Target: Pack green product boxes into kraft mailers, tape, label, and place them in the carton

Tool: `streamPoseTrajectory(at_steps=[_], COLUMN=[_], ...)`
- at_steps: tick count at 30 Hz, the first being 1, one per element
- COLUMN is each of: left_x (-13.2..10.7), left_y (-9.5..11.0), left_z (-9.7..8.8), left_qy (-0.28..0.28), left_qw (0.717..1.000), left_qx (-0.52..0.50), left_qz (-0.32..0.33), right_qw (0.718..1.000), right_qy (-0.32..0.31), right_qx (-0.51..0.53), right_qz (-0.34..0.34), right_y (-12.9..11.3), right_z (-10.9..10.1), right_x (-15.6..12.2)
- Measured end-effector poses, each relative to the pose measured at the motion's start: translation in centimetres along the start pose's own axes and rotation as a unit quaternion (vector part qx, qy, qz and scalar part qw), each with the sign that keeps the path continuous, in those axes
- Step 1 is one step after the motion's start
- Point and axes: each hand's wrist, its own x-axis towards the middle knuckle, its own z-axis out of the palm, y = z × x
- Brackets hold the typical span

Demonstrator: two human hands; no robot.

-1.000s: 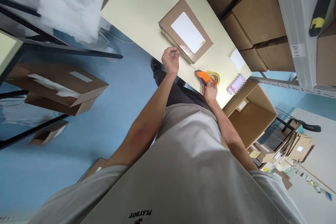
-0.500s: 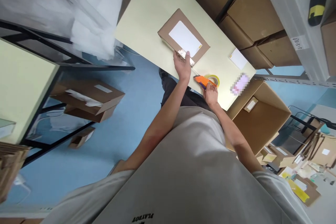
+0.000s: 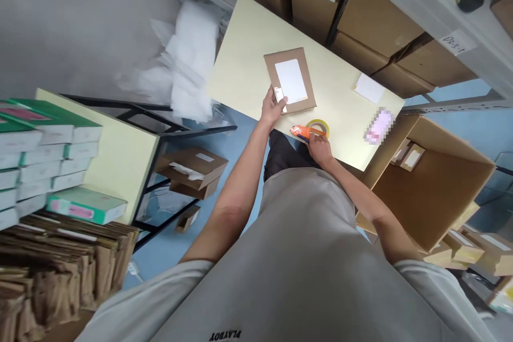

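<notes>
A flat brown cardboard parcel [image 3: 300, 61] with a white label lies on the pale yellow table [image 3: 240, 59]. My left hand [image 3: 272, 108] rests on the parcel's near edge, fingers pressed on a shiny strip of tape there. My right hand [image 3: 318, 145] grips an orange tape dispenser [image 3: 302, 132] with a yellowish roll of tape [image 3: 319, 127], resting on the table just right of the parcel.
A white card [image 3: 368, 88] and a blurred pink item [image 3: 377, 126] lie on the table's right part. Cardboard boxes line the shelves behind. An open carton [image 3: 433, 181] stands at the right. At the left, a second table [image 3: 116, 155] holds stacked green-white boxes [image 3: 44, 165]; white wrapping [image 3: 188, 64] is piled beyond.
My left hand has come from holding up the tape end down onto the parcel's near edge. The view has swung, showing the left table. The right hand stays on the dispenser.
</notes>
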Motion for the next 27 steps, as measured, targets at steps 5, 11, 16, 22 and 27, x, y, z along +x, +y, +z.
streamPoseTrajectory(at_steps=[5,11,16,22,27], left_x=[-0.5,-0.5,-0.5,0.0,1.0], left_y=[0.3,0.5,1.1,1.8,3.4], left_z=[-0.1,-0.3,-0.4,-2.4,-4.4], left_qy=[-0.017,-0.029,-0.050,-0.107,-0.168], left_qw=[0.999,0.997,0.994,0.989,0.979], left_qx=[0.032,0.068,0.093,0.086,0.077], left_qz=[-0.011,-0.009,-0.014,-0.061,-0.092], right_qw=[0.997,0.986,0.988,0.997,0.999], right_qy=[-0.011,-0.020,0.036,0.020,0.018], right_qx=[0.018,0.011,0.018,0.012,0.020], right_qz=[0.079,0.167,0.148,0.070,0.023], right_y=[2.0,8.0,11.7,13.3,11.1], right_z=[-0.3,-0.9,-3.5,-5.7,-4.7], right_x=[-3.6,-7.5,-2.4,2.4,3.9])
